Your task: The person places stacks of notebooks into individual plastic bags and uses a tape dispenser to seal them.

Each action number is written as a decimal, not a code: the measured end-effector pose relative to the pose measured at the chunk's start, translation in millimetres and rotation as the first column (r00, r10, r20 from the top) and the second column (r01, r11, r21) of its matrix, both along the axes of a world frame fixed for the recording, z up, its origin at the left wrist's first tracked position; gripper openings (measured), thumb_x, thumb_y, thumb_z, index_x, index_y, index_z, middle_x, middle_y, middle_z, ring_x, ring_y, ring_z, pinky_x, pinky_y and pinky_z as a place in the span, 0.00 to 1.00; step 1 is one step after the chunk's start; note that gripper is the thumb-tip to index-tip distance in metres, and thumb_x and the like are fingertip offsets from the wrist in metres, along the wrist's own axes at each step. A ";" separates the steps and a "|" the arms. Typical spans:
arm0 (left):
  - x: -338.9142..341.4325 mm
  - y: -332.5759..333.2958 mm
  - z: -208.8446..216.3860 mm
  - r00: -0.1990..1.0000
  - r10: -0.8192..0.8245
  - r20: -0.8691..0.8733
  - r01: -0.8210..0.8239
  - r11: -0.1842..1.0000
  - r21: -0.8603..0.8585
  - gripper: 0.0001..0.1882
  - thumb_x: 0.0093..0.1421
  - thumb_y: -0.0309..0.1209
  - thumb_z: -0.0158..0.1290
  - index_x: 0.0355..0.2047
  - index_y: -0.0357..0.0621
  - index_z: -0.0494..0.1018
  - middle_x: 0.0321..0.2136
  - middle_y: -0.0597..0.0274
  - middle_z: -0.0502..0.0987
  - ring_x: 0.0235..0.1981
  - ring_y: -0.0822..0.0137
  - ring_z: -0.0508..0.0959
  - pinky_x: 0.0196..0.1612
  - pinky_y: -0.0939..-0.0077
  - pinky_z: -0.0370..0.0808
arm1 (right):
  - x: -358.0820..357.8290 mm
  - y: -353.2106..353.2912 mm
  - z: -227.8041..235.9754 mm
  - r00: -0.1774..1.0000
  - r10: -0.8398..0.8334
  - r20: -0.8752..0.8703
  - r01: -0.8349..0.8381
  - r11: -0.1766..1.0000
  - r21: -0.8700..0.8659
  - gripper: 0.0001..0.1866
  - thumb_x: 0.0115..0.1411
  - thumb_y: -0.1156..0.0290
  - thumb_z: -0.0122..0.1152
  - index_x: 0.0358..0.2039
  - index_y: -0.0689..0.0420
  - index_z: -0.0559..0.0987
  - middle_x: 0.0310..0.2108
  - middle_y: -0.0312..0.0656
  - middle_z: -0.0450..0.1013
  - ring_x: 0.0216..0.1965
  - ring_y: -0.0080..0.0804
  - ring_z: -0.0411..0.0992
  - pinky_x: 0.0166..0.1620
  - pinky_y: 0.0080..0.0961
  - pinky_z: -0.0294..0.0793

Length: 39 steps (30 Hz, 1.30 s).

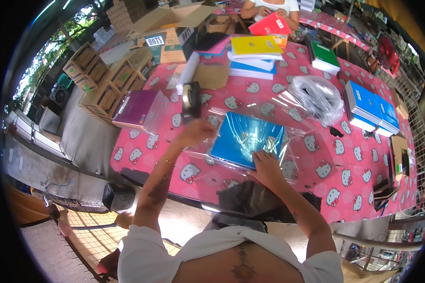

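Right hand (266,165) rests, fingers extended, on plastic-sleeved blue notebook (237,137); left hand (198,132) near tape dispenser (191,100), grip cannot be told.

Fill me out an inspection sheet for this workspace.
Surface: table with pink patterned cover; one dark patch, nature unclear.
Job's things: blue notebook lying in clear plastic; tape dispenser just beyond the left hand.
Clutter: purple stack, yellow-topped stack, green stack, blue stacks, plastic heap.
Hands: left hand curled by the plastic's left side, grip unclear; right hand on the notebook's near right part.
Cables: thin blue cord at far left, off the table.
Surroundings: cartons at left, person across the table, red fan at right.
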<state>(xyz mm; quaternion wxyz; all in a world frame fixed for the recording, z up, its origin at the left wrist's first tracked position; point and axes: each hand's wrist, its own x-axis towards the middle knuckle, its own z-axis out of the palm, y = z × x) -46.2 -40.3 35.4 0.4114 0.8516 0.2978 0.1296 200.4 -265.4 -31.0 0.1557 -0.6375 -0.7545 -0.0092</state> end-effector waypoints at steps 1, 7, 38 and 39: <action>21.8 -20.6 8.0 0.996 -0.085 -0.006 0.084 0.994 -0.068 0.11 0.54 0.33 0.61 0.33 0.37 0.82 0.26 0.58 0.82 0.29 0.68 0.82 0.36 0.69 0.76 | -0.4 -0.4 0.3 1.000 -0.002 -0.011 0.002 1.000 -0.009 0.38 0.47 0.53 0.73 0.53 0.64 0.74 0.47 0.48 0.72 0.54 0.43 0.70 0.55 0.39 0.67; 84.3 -49.9 -2.0 0.945 -0.225 -0.238 0.220 0.974 -0.049 0.12 0.56 0.37 0.62 0.29 0.39 0.82 0.25 0.61 0.83 0.29 0.70 0.81 0.35 0.72 0.75 | -3.4 -1.6 -4.4 1.000 0.012 -0.001 -0.012 0.993 0.119 0.34 0.40 0.55 0.77 0.45 0.64 0.78 0.45 0.42 0.73 0.53 0.40 0.71 0.54 0.37 0.69; 39.9 -157.6 -130.6 0.647 0.738 0.190 -0.584 0.640 -0.500 0.23 0.57 0.32 0.60 0.51 0.37 0.72 0.39 0.58 0.79 0.38 0.67 0.78 0.43 0.69 0.76 | 139.6 88.5 -57.0 0.851 -0.022 -0.524 -0.216 0.896 -0.389 0.26 0.57 0.53 0.65 0.48 0.61 0.79 0.30 0.45 0.79 0.32 0.43 0.76 0.42 0.36 0.74; 41.3 -140.1 -130.1 0.635 0.705 0.316 -0.532 0.696 -0.483 0.28 0.54 0.29 0.60 0.57 0.37 0.69 0.40 0.58 0.79 0.38 0.67 0.78 0.44 0.70 0.75 | 128.6 65.0 -50.6 0.854 -0.045 -0.519 -0.193 0.898 -0.396 0.26 0.57 0.53 0.65 0.48 0.61 0.79 0.30 0.45 0.79 0.32 0.43 0.76 0.42 0.36 0.74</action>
